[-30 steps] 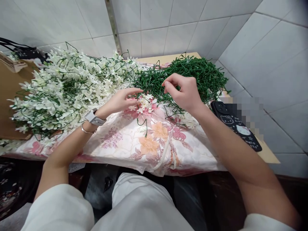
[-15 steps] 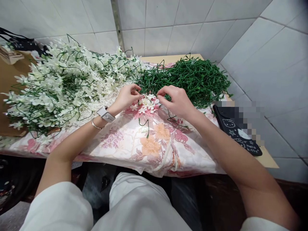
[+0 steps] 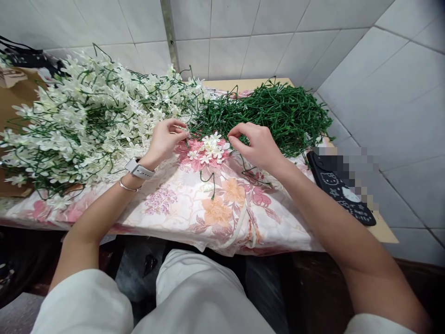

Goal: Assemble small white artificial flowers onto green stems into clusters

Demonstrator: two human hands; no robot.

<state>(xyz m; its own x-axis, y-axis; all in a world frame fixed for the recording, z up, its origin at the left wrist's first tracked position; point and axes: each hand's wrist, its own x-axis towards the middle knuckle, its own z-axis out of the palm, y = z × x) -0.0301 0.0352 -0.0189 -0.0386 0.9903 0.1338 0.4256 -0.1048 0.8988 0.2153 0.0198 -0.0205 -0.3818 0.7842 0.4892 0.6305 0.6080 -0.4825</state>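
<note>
My left hand (image 3: pixel 163 141) has its fingers curled in a pinch at the edge of a large heap of white artificial flowers on green stems (image 3: pixel 83 120). What it pinches is too small to name. My right hand (image 3: pixel 255 144) pinches a thin green stem (image 3: pixel 245 168) just in front of a pile of bare green stems (image 3: pixel 278 113). Between my hands a small cluster of loose white blossoms (image 3: pixel 212 148) lies on the floral cloth (image 3: pixel 194 208) that covers the table.
A black phone in a cartoon case (image 3: pixel 339 190) lies at the table's right edge, by the tiled wall (image 3: pixel 382 93). A cardboard box (image 3: pixel 14 93) stands at the far left behind the flowers. My knees in white trousers (image 3: pixel 194 297) sit under the table.
My right hand came down from the green pile to the blossoms. My left hand closed into a pinch at the blossoms, then shifted left towards the white flower heap.
</note>
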